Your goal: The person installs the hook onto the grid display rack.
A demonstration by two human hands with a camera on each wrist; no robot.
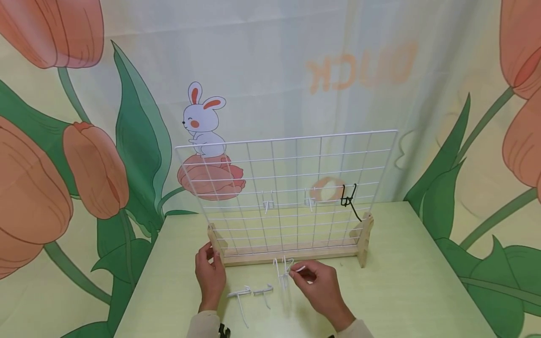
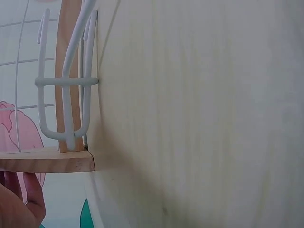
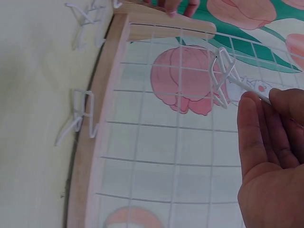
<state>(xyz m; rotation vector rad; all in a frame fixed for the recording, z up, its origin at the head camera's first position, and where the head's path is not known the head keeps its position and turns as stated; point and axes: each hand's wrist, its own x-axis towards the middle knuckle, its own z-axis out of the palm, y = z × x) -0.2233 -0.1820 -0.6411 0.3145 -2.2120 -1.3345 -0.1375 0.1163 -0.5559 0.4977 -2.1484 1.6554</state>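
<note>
A person sat at a pale green counter (image 1: pixel 401 281) facing a white wire grid panel (image 1: pixel 287 188) that stood upright in a wooden base (image 1: pixel 291 256). The right hand (image 1: pixel 319 284) pinched a white wire hook (image 1: pixel 297 269) between thumb and fingertips, just in front of the base's middle. From the right wrist view, the same hook (image 3: pixel 228 78) stuck out from the fingertips (image 3: pixel 251 102) toward the grid.

The left hand (image 1: pixel 210 274) gripped the left foot of the base, at nine o'clock from the right hand, fingers curled round the wood.

Another white hook (image 1: pixel 282 272) lay on the counter touching the front of the base, just at nine o'clock from the held hook. Two more white hooks (image 1: pixel 249 293) lay on the counter between the two hands, at about seven o'clock from the held one.

On the grid, two white hooks (image 1: pixel 268 203) hung in the lower half, and a black hook (image 1: pixel 348 199) hung near the panel's right edge, at about one o'clock from the right hand. A curtain printed with tulips and a rabbit (image 1: pixel 203 119) hung behind.
</note>
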